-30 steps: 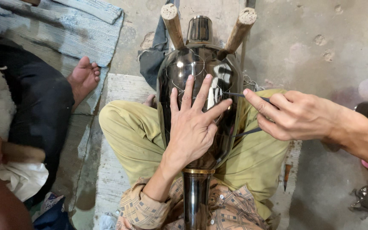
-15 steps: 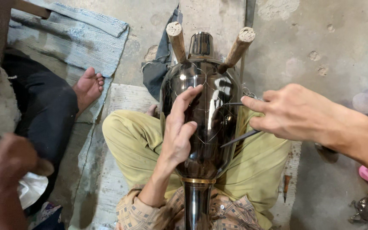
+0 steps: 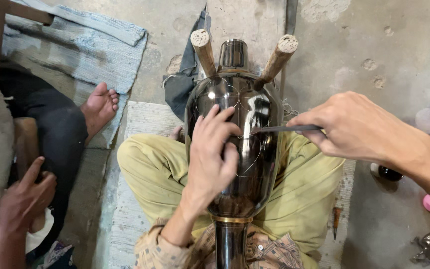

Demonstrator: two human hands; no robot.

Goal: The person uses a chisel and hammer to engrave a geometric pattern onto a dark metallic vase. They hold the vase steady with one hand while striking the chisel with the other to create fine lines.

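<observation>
One dark polished metal vase (image 3: 247, 149) lies across the seated person's lap, braced between two wooden pegs (image 3: 204, 50). The left hand (image 3: 212, 157) rests flat on its belly, fingers spread apart. The right hand (image 3: 354, 127) reaches in from the side, fingers pinched on one thin metal scriber (image 3: 284, 128) whose tip touches the vase

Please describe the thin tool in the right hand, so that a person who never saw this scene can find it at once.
Find the big shiny dark metal vase lying over the person's lap, steadied by the left hand. From its right side the right hand holds a thin dark metal scriber, tip on the vase. Unlike the two thick wooden pegs above, it is slim and lies level.
</observation>
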